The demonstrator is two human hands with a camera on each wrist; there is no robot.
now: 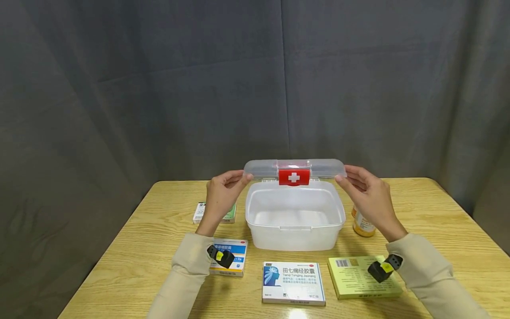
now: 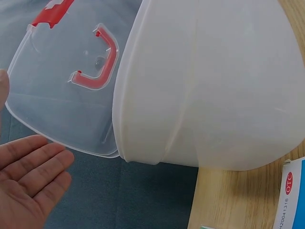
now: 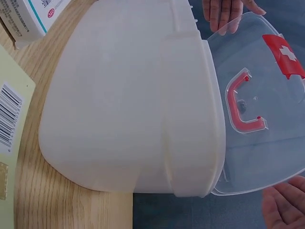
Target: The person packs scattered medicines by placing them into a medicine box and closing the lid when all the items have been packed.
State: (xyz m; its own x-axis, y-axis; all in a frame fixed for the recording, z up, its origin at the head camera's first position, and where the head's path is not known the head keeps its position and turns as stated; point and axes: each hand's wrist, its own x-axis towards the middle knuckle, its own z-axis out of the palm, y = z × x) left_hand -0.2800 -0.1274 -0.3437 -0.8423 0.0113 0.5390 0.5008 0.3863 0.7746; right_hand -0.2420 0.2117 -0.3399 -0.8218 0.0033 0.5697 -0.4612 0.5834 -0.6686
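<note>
A clear lid (image 1: pixel 256 169) with a red latch (image 1: pixel 294 177) bearing a white cross stands raised on a white, translucent first-aid box (image 1: pixel 295 239). The box looks empty inside. At the lid's left corner, my left hand (image 1: pixel 223 195) holds the edge between thumb and fingers; its fingers lie fairly straight in the left wrist view. My right hand (image 1: pixel 371 195) holds the opposite corner the same way, thumb on the near side. A red handle (image 2: pixel 102 71) shows on the lid in the left wrist view. The right wrist view shows the lid (image 3: pixel 267 105) hinged open beyond the box wall.
A white medicine box (image 1: pixel 293 283) lies in front, a yellow-green box (image 1: pixel 358 288) to its right, a blue and white box (image 1: pixel 235 254) to the left. A small green and white box (image 1: pixel 199 212) lies farther back. An orange bottle (image 1: pixel 363 227) stands behind my right wrist.
</note>
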